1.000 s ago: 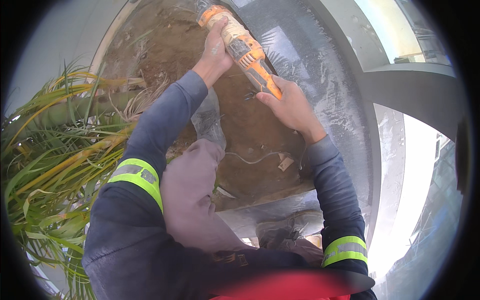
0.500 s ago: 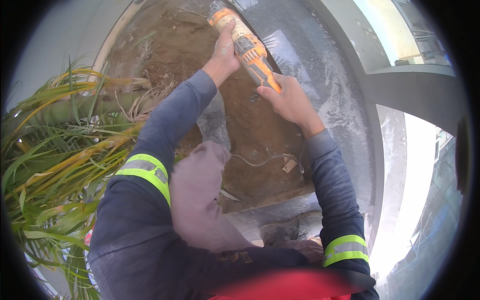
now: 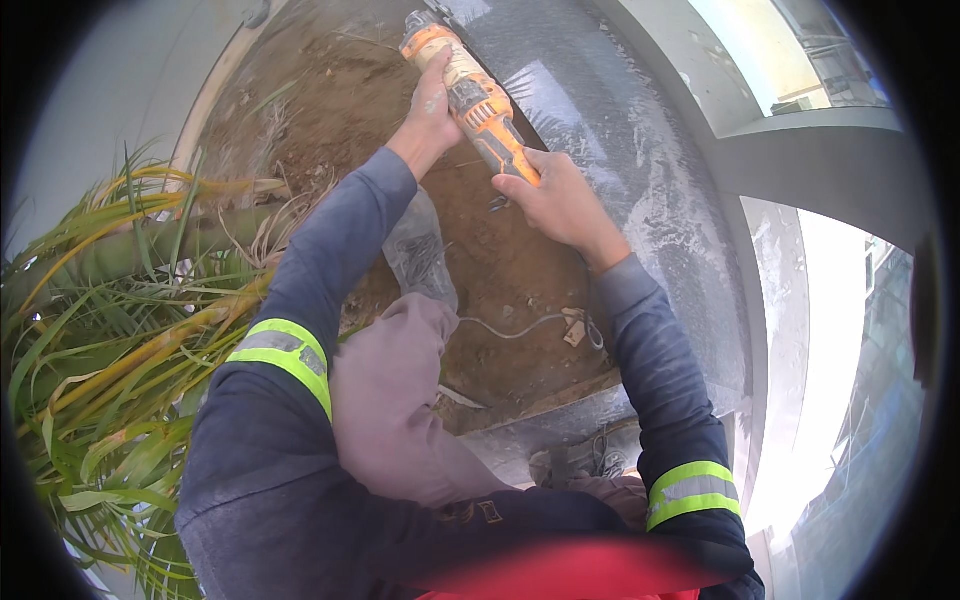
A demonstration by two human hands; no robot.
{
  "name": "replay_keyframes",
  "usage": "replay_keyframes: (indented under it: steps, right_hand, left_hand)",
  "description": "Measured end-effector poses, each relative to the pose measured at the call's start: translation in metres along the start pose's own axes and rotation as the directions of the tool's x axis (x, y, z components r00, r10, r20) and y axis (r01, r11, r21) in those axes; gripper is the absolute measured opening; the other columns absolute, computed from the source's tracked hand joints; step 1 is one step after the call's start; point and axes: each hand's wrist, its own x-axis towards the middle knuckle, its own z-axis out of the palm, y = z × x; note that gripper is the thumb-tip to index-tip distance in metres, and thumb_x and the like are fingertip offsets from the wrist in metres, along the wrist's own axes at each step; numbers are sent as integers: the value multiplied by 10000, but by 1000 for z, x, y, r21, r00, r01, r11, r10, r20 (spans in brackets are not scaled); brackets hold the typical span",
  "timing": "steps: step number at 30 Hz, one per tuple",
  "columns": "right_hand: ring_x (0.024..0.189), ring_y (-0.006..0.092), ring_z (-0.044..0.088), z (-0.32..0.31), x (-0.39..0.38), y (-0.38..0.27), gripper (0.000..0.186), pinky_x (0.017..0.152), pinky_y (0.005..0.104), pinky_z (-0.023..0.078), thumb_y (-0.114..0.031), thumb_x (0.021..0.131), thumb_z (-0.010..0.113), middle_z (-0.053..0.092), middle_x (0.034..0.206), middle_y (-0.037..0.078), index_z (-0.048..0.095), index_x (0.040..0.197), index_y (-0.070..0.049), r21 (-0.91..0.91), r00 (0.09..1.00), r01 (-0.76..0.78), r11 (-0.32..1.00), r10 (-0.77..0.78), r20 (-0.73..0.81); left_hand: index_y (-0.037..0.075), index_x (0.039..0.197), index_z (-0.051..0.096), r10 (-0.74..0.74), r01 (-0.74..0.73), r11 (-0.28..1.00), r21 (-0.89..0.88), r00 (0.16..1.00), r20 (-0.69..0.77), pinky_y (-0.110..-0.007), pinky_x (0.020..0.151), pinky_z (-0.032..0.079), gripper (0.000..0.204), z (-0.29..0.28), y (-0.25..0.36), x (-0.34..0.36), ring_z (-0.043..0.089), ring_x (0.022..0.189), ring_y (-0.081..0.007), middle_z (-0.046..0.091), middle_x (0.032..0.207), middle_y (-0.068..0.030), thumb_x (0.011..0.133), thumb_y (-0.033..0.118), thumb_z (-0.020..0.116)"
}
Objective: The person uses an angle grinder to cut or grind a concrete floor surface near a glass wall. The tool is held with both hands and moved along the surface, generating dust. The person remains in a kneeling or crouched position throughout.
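Both my hands hold an orange and grey angle grinder (image 3: 492, 122) with a pale wrapping round its front body. Its grey head points to the far left; no disc can be made out. My left hand (image 3: 431, 112) is closed round the front body, thumb lying along the top. The rear handle sits in the grip of my right hand (image 3: 565, 203). The tool is over the border between brown soil (image 3: 500, 350) and a grey stone ledge (image 3: 640, 150), and its head is close to a dark edge there.
Long green palm leaves (image 3: 120, 400) and a thick stem (image 3: 130, 245) crowd the left side. A pale cord (image 3: 515, 332) lies on the soil by a small wooden piece (image 3: 574, 327). My left boot (image 3: 420, 245), covered in clear plastic, stands on the soil. A grey frame (image 3: 810, 175) rises at right.
The angle grinder and both my hands have shifted slightly to the left. My grip is the same on both sides. The whole view has also moved a little.
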Motion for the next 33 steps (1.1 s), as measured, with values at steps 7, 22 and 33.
replay_keyframes:
  steps: [7,22,33]
  right_hand:
    - [780,319,707,5,2,7,430,753,433,531,-284,895,731,701,813,228,697,1113,86,-11,1000,1,1000,-2,-28]
    - [777,361,720,9,21,6,453,737,456,540,-332,931,698,705,797,237,695,981,119,-8,1000,-10,1000,10,-15]
    - [858,407,722,15,35,14,480,776,487,539,-349,975,635,706,889,286,700,961,127,37,1000,-23,999,23,-6]
  left_hand:
    - [35,1221,488,-5,5,998,57,1000,-3,-518,849,608,440,-2,-1,-1,695,933,-304,641,1028,-167,1053,440,524]
    - [-51,1215,477,-42,44,998,53,998,-49,-513,846,586,532,-12,8,17,667,913,-331,613,1027,-210,1037,449,520]
    - [-13,1259,465,50,-37,986,163,996,-78,-536,819,620,401,-17,11,19,706,928,-328,635,1048,-176,1038,300,586]
